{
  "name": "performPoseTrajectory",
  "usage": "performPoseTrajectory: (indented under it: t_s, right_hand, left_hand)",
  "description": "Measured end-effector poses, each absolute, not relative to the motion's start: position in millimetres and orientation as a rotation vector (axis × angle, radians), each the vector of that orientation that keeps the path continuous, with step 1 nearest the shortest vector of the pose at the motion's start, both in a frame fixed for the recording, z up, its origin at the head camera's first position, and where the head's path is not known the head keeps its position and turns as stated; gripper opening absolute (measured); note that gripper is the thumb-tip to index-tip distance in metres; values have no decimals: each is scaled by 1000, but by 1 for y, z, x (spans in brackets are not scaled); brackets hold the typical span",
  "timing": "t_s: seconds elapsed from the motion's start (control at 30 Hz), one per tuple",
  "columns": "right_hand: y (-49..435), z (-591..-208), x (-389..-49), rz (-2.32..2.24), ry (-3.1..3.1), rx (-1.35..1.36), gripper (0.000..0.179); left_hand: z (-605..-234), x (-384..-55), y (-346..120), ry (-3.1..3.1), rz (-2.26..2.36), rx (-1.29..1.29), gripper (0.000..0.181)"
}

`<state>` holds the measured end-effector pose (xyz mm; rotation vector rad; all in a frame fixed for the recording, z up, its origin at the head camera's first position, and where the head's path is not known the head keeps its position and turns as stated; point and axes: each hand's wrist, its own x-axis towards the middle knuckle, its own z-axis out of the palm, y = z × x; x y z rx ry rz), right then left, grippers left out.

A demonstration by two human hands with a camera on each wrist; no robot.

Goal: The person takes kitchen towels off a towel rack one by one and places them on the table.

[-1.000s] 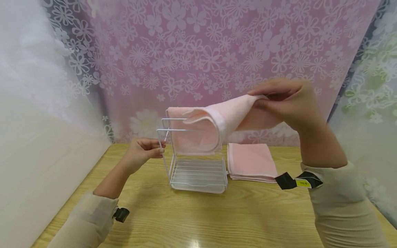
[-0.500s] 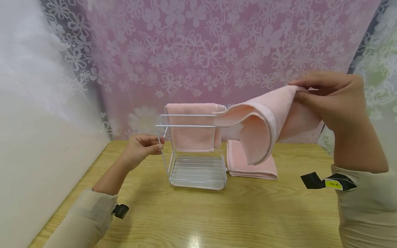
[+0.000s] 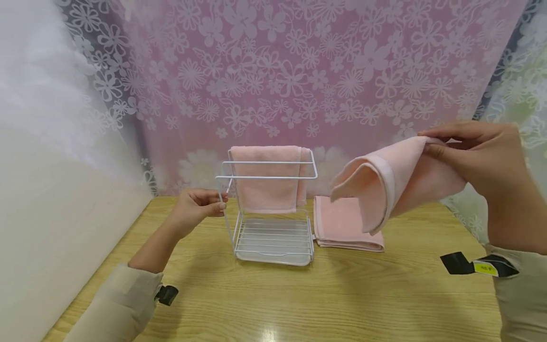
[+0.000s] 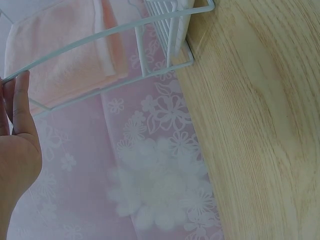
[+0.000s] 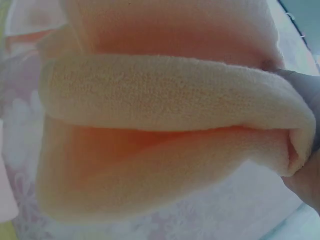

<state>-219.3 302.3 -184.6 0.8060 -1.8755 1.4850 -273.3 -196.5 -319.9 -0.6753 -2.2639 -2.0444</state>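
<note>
My right hand [image 3: 474,152] pinches a folded pink towel [image 3: 384,187] and holds it in the air, right of the white wire rack [image 3: 267,209]. That towel [image 5: 165,130] fills the right wrist view, its fold pointing at the camera. My left hand [image 3: 201,206] grips the rack's front left upright. In the left wrist view the fingers [image 4: 20,107] lie by the rack's wire bar [image 4: 115,35]. A second pink towel [image 3: 265,183] hangs over the rack's rear bar. A third one lies folded on the table [image 3: 346,223] beside the rack.
The wooden table [image 3: 273,294] runs under everything. A pink flowered curtain [image 3: 290,80] hangs close behind the rack, with white lace at both sides. A black strap with a yellow tag [image 3: 478,266] sits on my right sleeve.
My right hand has drawn the pink towel off the rack and carried it rightward, then a little lower. The left hand has stayed on the rack.
</note>
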Motion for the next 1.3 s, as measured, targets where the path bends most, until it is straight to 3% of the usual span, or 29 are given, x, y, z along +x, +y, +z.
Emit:
performPoseTrajectory:
  t_s: [0.27, 0.6, 1.3]
  right_hand:
    - [330, -216, -227, 1194, -2218, 460, 19]
    - [360, -248, -228, 1134, -2407, 267, 20]
    - [412, -277, -214, 860, -2701, 218, 23]
  left_hand:
    - [-319, -272, -197, -2253, -2056, -681, 18]
    - [-321, -273, -197, -2256, -2065, -677, 16]
    - [-321, -272, -196, -2258, -2046, -676, 17]
